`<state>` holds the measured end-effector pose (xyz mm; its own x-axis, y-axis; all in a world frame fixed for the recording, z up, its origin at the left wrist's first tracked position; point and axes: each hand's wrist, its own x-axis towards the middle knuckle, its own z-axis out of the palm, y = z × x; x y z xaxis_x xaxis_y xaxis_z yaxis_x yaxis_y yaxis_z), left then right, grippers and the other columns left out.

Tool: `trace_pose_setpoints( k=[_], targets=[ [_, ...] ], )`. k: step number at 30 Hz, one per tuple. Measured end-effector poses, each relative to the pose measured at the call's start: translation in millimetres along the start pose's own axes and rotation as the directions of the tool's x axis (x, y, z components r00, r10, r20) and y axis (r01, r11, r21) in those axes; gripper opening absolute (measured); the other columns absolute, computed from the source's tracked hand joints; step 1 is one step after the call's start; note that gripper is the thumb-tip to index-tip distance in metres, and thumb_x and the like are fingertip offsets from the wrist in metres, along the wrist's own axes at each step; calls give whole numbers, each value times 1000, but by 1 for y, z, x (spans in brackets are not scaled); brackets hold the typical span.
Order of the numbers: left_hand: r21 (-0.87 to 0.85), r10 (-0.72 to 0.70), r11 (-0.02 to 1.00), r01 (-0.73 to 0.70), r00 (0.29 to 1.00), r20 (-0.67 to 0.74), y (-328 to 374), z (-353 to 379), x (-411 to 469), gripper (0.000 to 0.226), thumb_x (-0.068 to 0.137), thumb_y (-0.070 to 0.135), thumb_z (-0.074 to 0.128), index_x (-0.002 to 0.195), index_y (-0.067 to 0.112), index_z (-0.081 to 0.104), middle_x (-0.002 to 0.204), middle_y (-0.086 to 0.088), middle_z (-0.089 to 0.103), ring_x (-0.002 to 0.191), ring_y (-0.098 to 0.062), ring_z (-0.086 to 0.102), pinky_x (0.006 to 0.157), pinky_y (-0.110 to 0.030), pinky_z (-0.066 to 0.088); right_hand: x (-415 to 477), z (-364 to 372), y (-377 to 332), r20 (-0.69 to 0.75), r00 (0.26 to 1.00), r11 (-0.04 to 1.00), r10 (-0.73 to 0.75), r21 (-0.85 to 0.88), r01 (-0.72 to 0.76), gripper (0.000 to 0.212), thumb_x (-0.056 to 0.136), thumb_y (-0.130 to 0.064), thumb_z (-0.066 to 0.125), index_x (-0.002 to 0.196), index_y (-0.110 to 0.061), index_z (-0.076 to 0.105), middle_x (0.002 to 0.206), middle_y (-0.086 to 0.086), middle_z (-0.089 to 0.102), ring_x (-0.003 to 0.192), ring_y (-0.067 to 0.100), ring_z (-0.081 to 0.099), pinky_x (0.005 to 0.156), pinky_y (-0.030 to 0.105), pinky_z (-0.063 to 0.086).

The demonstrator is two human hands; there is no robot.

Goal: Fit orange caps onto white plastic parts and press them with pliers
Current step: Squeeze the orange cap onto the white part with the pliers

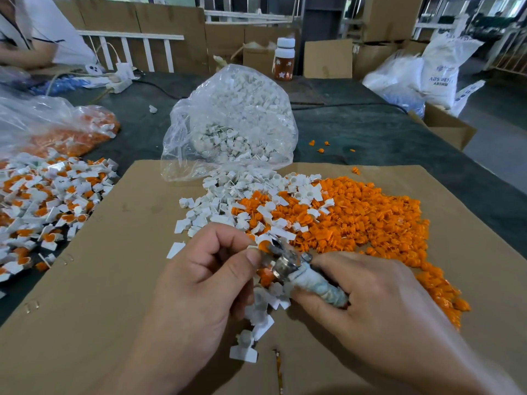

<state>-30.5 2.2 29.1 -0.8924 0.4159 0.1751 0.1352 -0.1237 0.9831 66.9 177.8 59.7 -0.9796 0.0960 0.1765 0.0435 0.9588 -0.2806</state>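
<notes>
Right hand point(370, 286) is wrapped around the taped handles of the pliers point(296, 269), squeezing them narrow, the metal nose pointing toward 10 o'clock. Left hand point(205, 269) is curled tight, thumb and fingers pinching a white part point(263, 240) with an orange cap point(263, 247) showing at its mouth, right at the plier tips. So this looks like the press itself (or the instant before it; the jaws are too blurred to tell if they are fully biting).

What can go wrong? The left thumb point(252, 256) sits just beside the steel nose, so a slip off the small rounded part could nip it. If the cap sits tilted, the squeeze may jam it crooked or crack the white shell. A glancing grip could also shoot the piece into the loose piles, where it would vanish.

Those piles: orange caps point(370, 223) spread at 2 o'clock on the cardboard sheet point(114, 280), white parts point(216, 206) at 12, spilling from a clear bag point(231, 118). Finished pieces point(48, 201) lie well apart at 9 o'clock, so carrying each one over risks dropping it among the unfinished stock.
</notes>
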Motion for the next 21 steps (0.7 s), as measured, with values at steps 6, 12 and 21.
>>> trace_pose_setpoints(
  k=[6, 12, 21],
  targets=[
    [77, -134, 988, 137, 990, -43, -1, -4, 3, 14, 81, 23, 70, 71, 17, 63, 54, 3, 62, 48, -14, 53, 46, -25, 42, 12, 7, 16, -78, 996, 981, 34, -186, -48, 69, 80, -79, 27, 107, -28, 63, 87, -13, 58, 81, 14, 51, 69, 33, 41],
    [53, -228, 972, 229, 973, -17, -6, -1, 3, 8, 64, 20, 62, 58, 19, 58, 85, -6, 77, 59, -23, 65, 48, -26, 48, 24, 16, 25, 11, 992, 945, 122, -307, -112, 75, 74, -82, 17, 127, -37, 45, 114, -11, 52, 107, 15, 42, 91, 36, 33],
    [183, -13, 983, -2, 997, 81, 0, 6, -8, 29, 75, 58, 74, 79, 29, 67, 70, 0, 72, 56, -12, 66, 52, -17, 50, 14, 16, -4, -185, 970, 979, -159, 101, 179, 28, 93, -51, 44, 96, -26, 58, 89, -14, 53, 83, 8, 50, 70, 30, 44]
  ],
)
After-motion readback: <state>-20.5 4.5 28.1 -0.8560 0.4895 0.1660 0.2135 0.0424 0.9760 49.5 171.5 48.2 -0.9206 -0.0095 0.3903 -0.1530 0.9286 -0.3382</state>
